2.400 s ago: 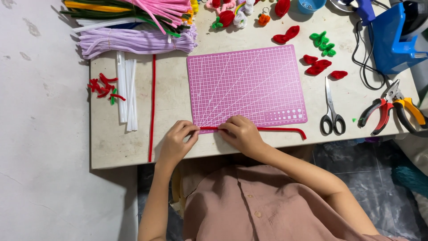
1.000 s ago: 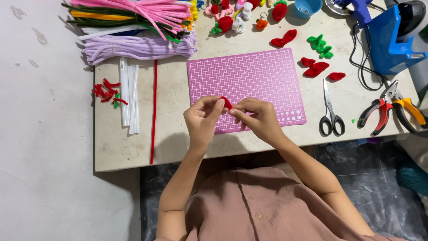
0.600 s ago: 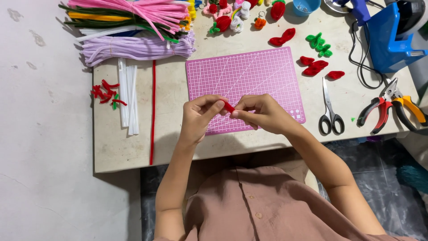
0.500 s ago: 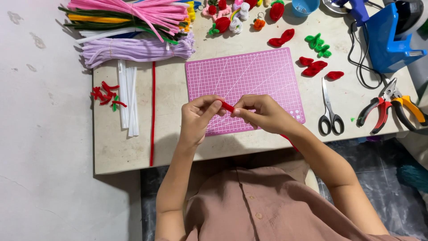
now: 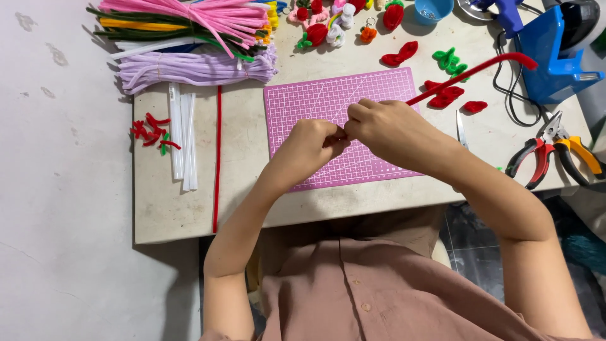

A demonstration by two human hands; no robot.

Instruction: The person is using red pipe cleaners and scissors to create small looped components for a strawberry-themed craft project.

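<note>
1. Hidden: left hand (image 5: pixel 314 144) and right hand (image 5: pixel 385 126) meet knuckle to knuckle over the pink cutting mat (image 5: pixel 303 101). Both are closed in a pinch on the red pipe cleaner (image 5: pixel 473 69); the pinch point itself is covered by the fingers.
2. The pipe cleaner's free end runs from the right hand up and right of the mat, bending over at its tip near the blue glue gun stand (image 5: pixel 555 57).
3. The scissors (image 5: pixel 461 126) at the mat's right edge are mostly covered by the right forearm; only a blade shows.
4. Container: a blue cup (image 5: pixel 434 9) beyond the mat's top right corner is cut off by the frame edge; contents hard to make out.
5. Left of the mat: small red bent pieces (image 5: pixel 151 129), white sticks (image 5: pixel 180 139), and a straight red pipe cleaner (image 5: pixel 217 158).
6. Above-left of the mat: bundles of lilac pipe cleaners (image 5: pixel 189 68) and pink pipe cleaners (image 5: pixel 196 16).
7. Right of the mat: red bow shapes (image 5: pixel 445 95), green shapes (image 5: pixel 448 60), and pliers (image 5: pixel 549 151).
</note>
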